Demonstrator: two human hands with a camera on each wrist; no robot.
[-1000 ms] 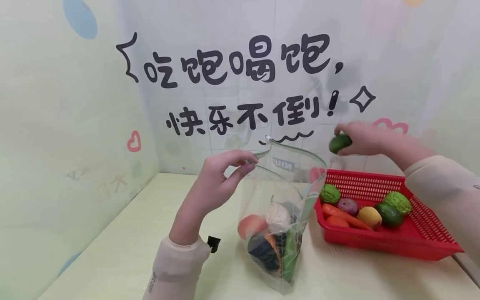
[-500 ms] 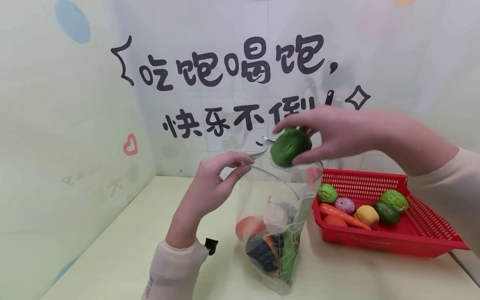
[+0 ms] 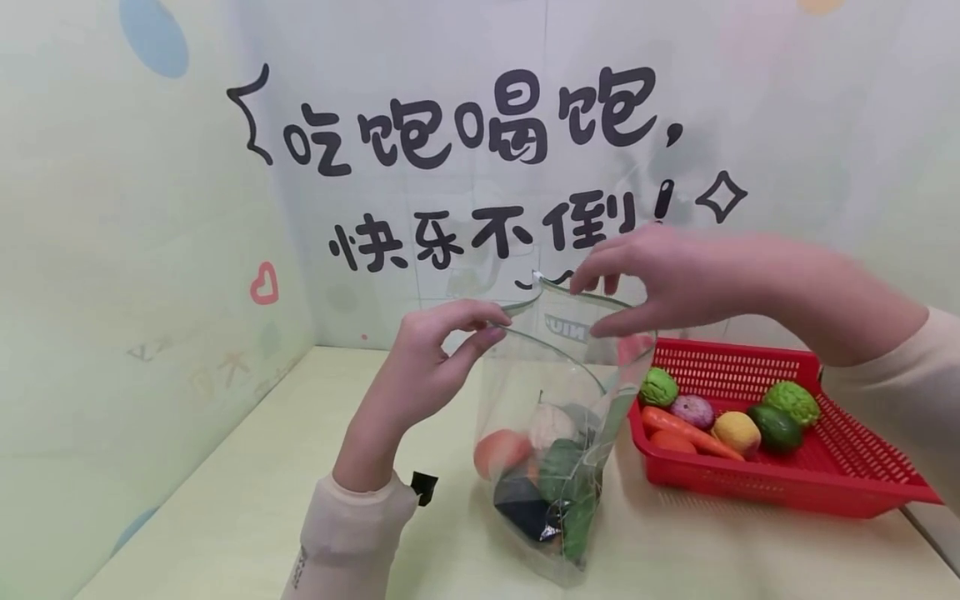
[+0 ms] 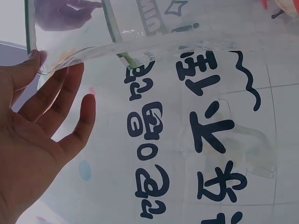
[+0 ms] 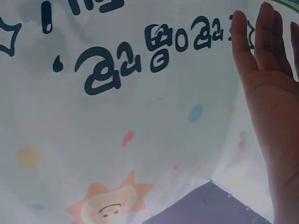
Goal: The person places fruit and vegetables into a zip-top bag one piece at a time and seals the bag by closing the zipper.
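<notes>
A clear zip bag (image 3: 510, 383) stands upright on the table with its mouth open. My left hand (image 3: 431, 367) pinches the left side of its rim between thumb and fingers. Over the mouth hovers my right hand (image 3: 648, 279), fingers spread and nothing in them. Through the plastic I see a round dark-green vegetable (image 3: 561, 471), a red-orange round item (image 3: 498, 454), a whitish bulb (image 3: 552, 427) and a dark piece (image 3: 519, 502). In the left wrist view, the fingers (image 4: 56, 100) are at the bag's edge. The right wrist view shows the right hand's palm (image 5: 275, 102).
Right of the bag sits a red plastic basket (image 3: 757, 487). In it are a carrot (image 3: 693, 432), a purple vegetable (image 3: 693, 411), a yellow fruit (image 3: 737, 433), an avocado-like green item (image 3: 776, 427) and light-green wrinkled vegetables (image 3: 793, 403). A printed wall stands behind.
My right hand carried the round dark-green vegetable left from above the basket to the bag's mouth and let it go. It now lies inside the bag. The left hand kept its pinch.
</notes>
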